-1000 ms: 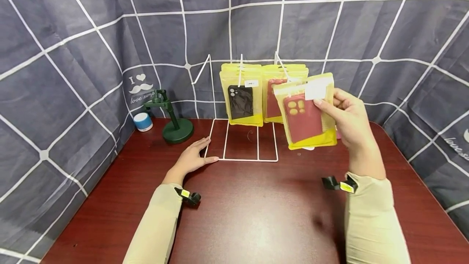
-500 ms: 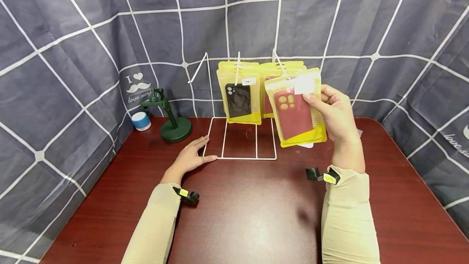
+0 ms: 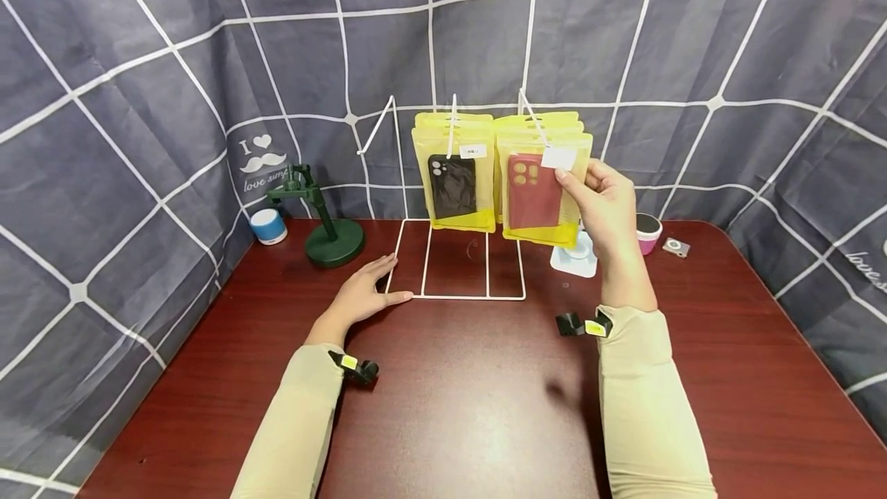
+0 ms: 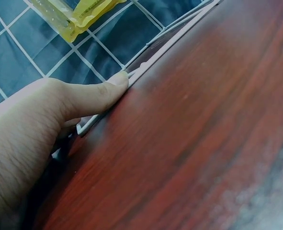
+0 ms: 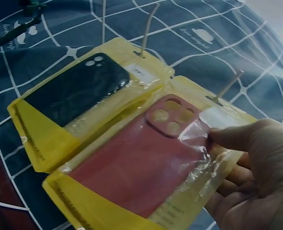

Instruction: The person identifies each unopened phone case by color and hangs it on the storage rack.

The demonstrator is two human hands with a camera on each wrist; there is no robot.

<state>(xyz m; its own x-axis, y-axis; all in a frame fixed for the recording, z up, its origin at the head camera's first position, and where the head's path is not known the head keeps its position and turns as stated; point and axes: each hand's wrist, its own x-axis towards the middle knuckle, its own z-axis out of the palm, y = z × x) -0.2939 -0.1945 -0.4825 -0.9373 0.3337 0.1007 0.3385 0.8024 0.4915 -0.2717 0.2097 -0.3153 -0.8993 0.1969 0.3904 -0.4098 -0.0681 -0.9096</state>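
Note:
My right hand [image 3: 606, 206] pinches a yellow-and-clear bag with a red phone case [image 3: 535, 192] by its right side, thumb over the white label. In the right wrist view, the right-hand hook [image 5: 230, 85] of the white wire rack [image 3: 471, 298] seems to pass through the top of this bag. More yellow bags hang behind it. On the middle hook beside it hangs a bag with a black phone case [image 3: 453, 187]. My left hand [image 3: 360, 295] rests on the rack's front left corner, fingers extended, its thumb [image 4: 96, 98] touching the wire.
The rack's left hook [image 3: 376, 125] bears nothing. A dark green stand [image 3: 335, 241] and a blue-and-white cylinder [image 3: 268, 227] are at the back left. Behind my right arm lie a white square item [image 3: 575, 259], a pink-and-white cup-like object [image 3: 647, 233] and a small silver item [image 3: 676, 247].
My right hand has moved left with the bagged red phone case, bringing it to the right hook. Objects behind the right arm have come into view. The left hand stays on the rack.

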